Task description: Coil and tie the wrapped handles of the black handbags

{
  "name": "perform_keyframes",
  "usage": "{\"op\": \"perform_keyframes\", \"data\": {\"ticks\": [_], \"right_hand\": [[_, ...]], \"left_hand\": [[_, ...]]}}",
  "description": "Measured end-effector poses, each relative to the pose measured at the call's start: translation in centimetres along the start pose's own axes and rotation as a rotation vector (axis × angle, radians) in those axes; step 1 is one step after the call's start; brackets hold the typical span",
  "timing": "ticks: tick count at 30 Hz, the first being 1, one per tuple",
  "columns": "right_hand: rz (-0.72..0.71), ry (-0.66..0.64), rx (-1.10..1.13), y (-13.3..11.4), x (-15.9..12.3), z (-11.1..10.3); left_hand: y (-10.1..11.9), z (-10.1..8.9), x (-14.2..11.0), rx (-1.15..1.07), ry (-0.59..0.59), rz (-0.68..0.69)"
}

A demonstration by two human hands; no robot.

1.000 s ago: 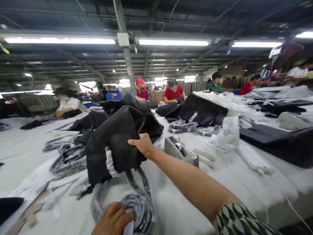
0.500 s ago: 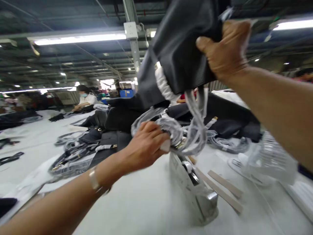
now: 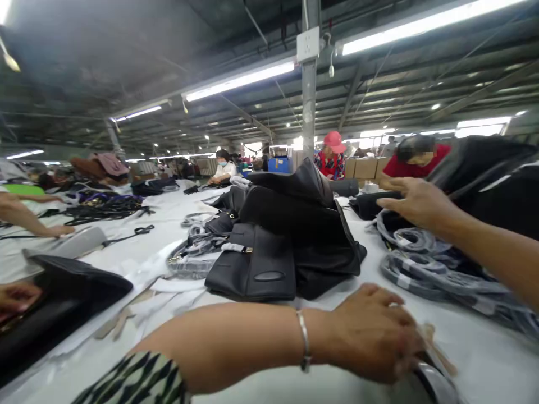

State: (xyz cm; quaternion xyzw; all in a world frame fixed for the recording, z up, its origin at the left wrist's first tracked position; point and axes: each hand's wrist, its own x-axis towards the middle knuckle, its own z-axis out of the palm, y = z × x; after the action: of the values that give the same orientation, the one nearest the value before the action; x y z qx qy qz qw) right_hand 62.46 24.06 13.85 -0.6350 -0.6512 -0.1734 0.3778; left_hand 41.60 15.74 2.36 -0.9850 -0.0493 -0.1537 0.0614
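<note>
The left hand [image 3: 370, 336] lies low at the front of the table, with a metal bracelet [image 3: 304, 348] on the wrist and a patterned sleeve [image 3: 135, 381] on the forearm. Its fingers curve down toward a metal tape dispenser [image 3: 433, 387], visible only as a grey edge at the bottom of the view. Blur prevents confirming whether they grip it. The right hand [image 3: 421, 205] is raised at the right, fingers extended and slightly spread, holding nothing. It hovers above plastic-wrapped coiled straps [image 3: 425, 269] and just beside a black bag [image 3: 373, 205].

A stack of black leather handbags [image 3: 290, 235] sits at the centre of the white-covered table [image 3: 484, 365], beyond the left hand. The front bag [image 3: 252, 275] lies flat, with a buckled strap and an oval patch showing. More coiled straps [image 3: 196, 252] lie just left of the stack.

Separate from these, a co-worker's hand [image 3: 54, 230] rests on the table at the far left, and another hand [image 3: 17, 297] lies at the edge of a second black bag [image 3: 63, 297]. Beyond the stack, a person in a red cap [image 3: 332, 151], a person in a red shirt [image 3: 415, 157] and a person in a white shirt [image 3: 223, 171] sit at work — a blue crate [image 3: 280, 164] and cardboard boxes [image 3: 365, 167] stand behind them.
</note>
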Motion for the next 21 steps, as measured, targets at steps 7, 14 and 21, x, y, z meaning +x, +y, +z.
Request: {"op": "perform_keyframes", "data": {"ticks": [7,14,21], "right_hand": [[-0.599,-0.086,-0.231,-17.4,4.1,5.0],[-0.29,-0.301,-0.623,-21.6,7.9,8.2],[0.052,0.117,-0.432,-21.6,8.2,7.3]], "left_hand": [[-1.3,-0.9,-17.0,-0.213,0.013,-0.291],[-1.0,6.2,-29.6,-0.145,0.047,-0.582],[0.4,6.3,-31.9,-0.197,0.069,-0.528]]}}
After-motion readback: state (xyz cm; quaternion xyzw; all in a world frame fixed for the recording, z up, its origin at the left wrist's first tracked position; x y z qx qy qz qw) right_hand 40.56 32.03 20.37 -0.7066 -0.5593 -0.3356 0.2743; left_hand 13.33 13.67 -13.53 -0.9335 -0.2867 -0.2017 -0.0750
